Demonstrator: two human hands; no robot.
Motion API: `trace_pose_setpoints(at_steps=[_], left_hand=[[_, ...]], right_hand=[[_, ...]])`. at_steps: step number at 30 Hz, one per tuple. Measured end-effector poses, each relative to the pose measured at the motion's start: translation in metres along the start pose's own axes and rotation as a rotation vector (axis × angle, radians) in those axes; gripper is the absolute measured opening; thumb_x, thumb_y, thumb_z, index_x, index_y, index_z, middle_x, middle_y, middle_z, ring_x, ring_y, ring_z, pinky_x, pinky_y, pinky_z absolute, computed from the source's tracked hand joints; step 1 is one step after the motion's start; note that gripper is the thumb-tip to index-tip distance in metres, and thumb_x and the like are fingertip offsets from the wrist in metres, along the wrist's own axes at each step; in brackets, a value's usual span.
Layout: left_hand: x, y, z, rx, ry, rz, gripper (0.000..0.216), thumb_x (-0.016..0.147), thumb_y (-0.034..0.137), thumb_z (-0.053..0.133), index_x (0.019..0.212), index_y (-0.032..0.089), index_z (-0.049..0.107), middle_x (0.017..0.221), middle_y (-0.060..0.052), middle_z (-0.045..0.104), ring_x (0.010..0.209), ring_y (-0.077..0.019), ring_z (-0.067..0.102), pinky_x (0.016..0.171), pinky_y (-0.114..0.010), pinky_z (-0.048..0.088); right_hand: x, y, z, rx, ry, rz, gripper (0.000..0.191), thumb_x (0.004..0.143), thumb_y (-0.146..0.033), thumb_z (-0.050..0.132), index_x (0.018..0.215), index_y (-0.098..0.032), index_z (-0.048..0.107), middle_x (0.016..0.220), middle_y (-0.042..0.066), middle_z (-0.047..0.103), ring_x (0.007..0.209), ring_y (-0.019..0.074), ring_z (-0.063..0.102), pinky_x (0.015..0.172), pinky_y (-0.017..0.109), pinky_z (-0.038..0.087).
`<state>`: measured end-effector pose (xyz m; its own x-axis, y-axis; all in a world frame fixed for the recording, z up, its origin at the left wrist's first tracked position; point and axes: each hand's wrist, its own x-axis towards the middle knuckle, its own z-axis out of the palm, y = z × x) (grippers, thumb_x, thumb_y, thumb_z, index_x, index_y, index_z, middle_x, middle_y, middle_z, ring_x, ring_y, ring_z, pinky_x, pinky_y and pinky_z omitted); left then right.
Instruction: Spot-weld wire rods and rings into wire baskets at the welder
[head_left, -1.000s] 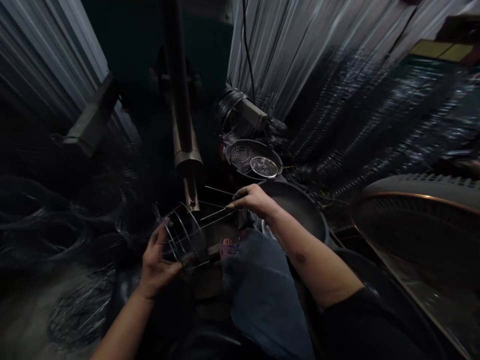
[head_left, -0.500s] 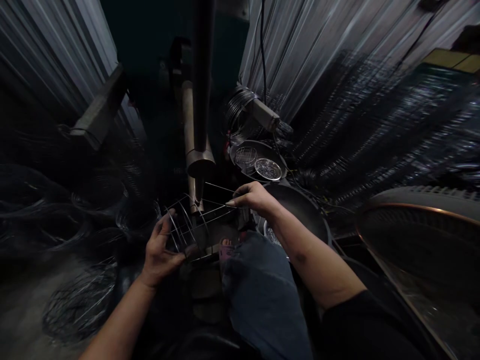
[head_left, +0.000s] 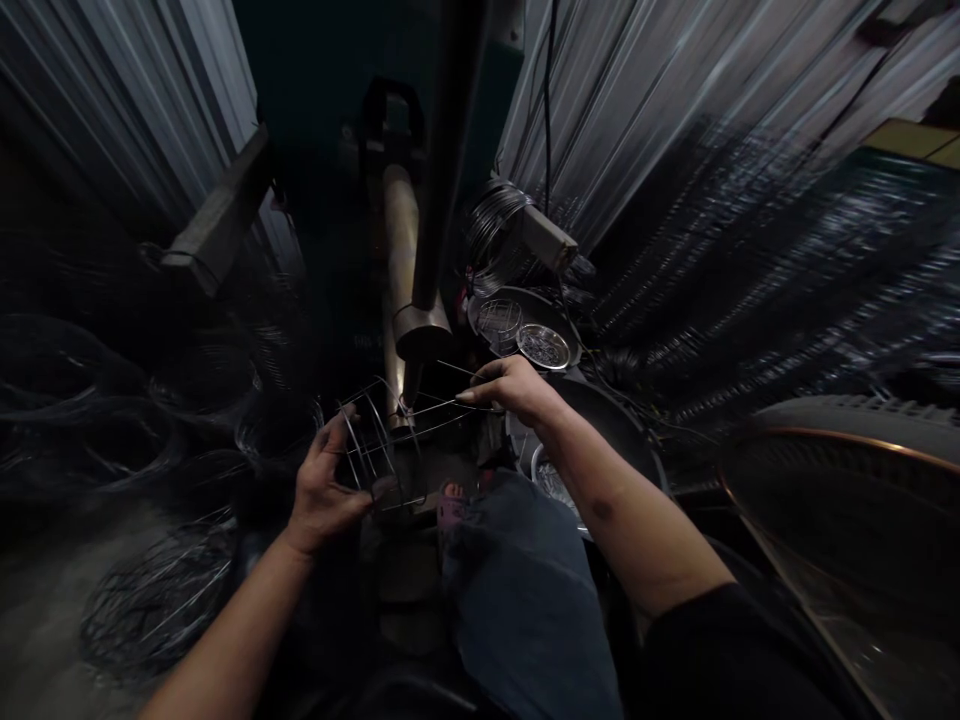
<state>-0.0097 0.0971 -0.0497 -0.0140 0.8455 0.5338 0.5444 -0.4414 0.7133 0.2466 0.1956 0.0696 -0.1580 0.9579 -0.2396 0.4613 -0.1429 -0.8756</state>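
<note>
My left hand (head_left: 324, 490) is closed around the left side of a round, cage-like frame of thin metal wire (head_left: 384, 437), its thumb below and fingers above. The fingertips of my right hand (head_left: 517, 388) pinch a thin straight wire (head_left: 442, 403) that reaches left to the frame. Another wire end sticks out past the right fingers. Between my hands, the frame sits at the lower tip of a machine's metal rod arm (head_left: 397, 405). A thick brass-coloured cylinder (head_left: 421, 332) hangs just above it. Darkness hides exactly where wire and tip touch.
Right of the machine stands a dark basin (head_left: 480, 300) with round wire grids and a shiny dish (head_left: 543, 346). A larger dark basin (head_left: 607, 425) is nearer, partly behind my right arm. Wire coils (head_left: 495, 225) hang behind. A fan (head_left: 847, 435) stands at right; tangled wire (head_left: 161, 600) lies at left.
The view has turned slightly, so the machine and basins appear farther right. My right hand has shifted slightly up and right. Both hands keep their hold.
</note>
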Motion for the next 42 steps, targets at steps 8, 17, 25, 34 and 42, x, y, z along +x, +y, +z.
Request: trace_pose_setpoints(at_steps=[8, 17, 25, 34, 42], left_hand=[[0.003, 0.002, -0.002, -0.025, 0.020, 0.018, 0.098, 0.060, 0.037, 0.081, 0.144, 0.025, 0.033, 0.135, -0.011, 0.047, 0.121, -0.0289, 0.051, 0.102, -0.047, 0.044], [0.005, 0.005, -0.003, -0.008, 0.023, 0.001, 0.097, 0.060, 0.039, 0.081, 0.143, 0.023, 0.034, 0.135, -0.012, 0.048, 0.120, -0.0305, 0.052, 0.102, -0.049, 0.045], [0.013, 0.007, -0.002, 0.015, 0.021, -0.012, 0.098, 0.058, 0.038, 0.083, 0.143, 0.027, 0.035, 0.134, -0.010, 0.050, 0.121, -0.0312, 0.051, 0.103, -0.050, 0.043], [0.012, 0.002, 0.002, -0.013, 0.016, -0.037, 0.097, 0.058, 0.041, 0.082, 0.142, 0.025, 0.036, 0.135, -0.011, 0.050, 0.121, -0.0294, 0.051, 0.104, -0.048, 0.042], [0.009, 0.000, 0.004, -0.106, -0.003, -0.068, 0.094, 0.061, 0.035, 0.081, 0.142, 0.023, 0.036, 0.139, -0.011, 0.046, 0.121, -0.0324, 0.050, 0.105, -0.050, 0.041]], right_hand=[[0.003, -0.007, 0.000, 0.017, -0.003, 0.007, 0.029, 0.045, -0.030, 0.082, 0.061, -0.012, 0.066, 0.050, -0.001, 0.057, 0.048, 0.0102, 0.049, 0.048, 0.023, 0.038], [0.002, -0.011, -0.003, -0.018, 0.006, -0.004, 0.030, 0.045, -0.030, 0.083, 0.062, -0.011, 0.067, 0.051, -0.001, 0.058, 0.049, 0.0101, 0.050, 0.048, 0.023, 0.039], [0.009, -0.013, -0.006, -0.055, 0.019, 0.001, 0.031, 0.046, -0.032, 0.084, 0.063, -0.012, 0.067, 0.052, -0.001, 0.058, 0.050, 0.0104, 0.050, 0.049, 0.023, 0.040], [0.009, -0.013, -0.008, -0.083, 0.022, -0.041, 0.032, 0.047, -0.034, 0.083, 0.064, -0.012, 0.068, 0.054, -0.001, 0.058, 0.052, 0.0098, 0.050, 0.050, 0.023, 0.039], [0.015, 0.008, -0.006, 0.047, 0.080, -0.075, 0.036, 0.047, -0.035, 0.083, 0.069, -0.012, 0.069, 0.055, -0.002, 0.058, 0.052, 0.0099, 0.050, 0.053, 0.024, 0.041]])
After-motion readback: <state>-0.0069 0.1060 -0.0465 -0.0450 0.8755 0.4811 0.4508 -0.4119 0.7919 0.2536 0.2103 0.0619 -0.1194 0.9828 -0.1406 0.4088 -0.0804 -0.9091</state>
